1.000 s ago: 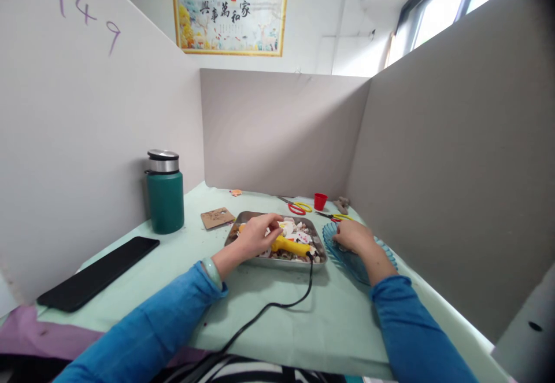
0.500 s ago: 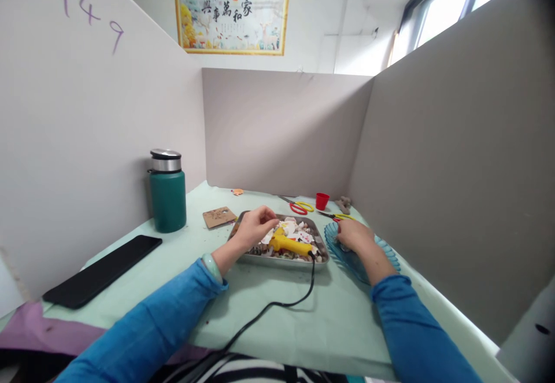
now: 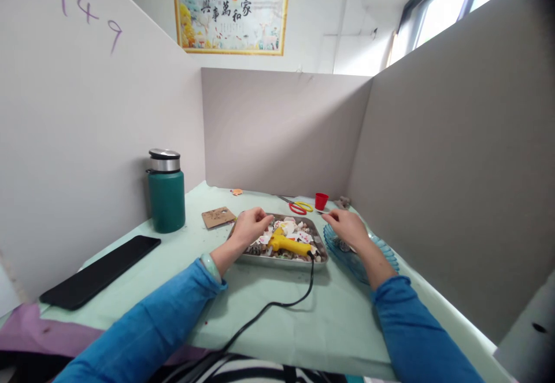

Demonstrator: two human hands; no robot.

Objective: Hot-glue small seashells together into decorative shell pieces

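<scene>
Over the left part of a metal tray (image 3: 277, 262) is my left hand (image 3: 251, 227), its fingers curled together; whatever they may pinch is too small to name. The tray holds shell-like pieces (image 3: 299, 225) and a yellow hot glue gun (image 3: 289, 243) lying on top, its black cord (image 3: 277, 304) running toward me. My right hand (image 3: 348, 228) hovers at the left rim of a blue scalloped dish (image 3: 385, 250), thumb and fingertips pinched. I cannot make out what is between them. Some small pieces (image 3: 342, 245) lie in the dish under this hand.
A green bottle (image 3: 166, 195) and a black phone-like slab (image 3: 102, 270) stand and lie at left. Behind the tray are a brown card (image 3: 217, 217), red-and-yellow scissors (image 3: 299, 206), a red cup (image 3: 321, 201) and an orange piece (image 3: 236, 192). Grey partitions (image 3: 286, 134) enclose the table.
My right hand has risen out of the blue dish and shifted slightly left, uncovering pieces inside it. My left hand has moved a little left, its fingers drawn closer together.
</scene>
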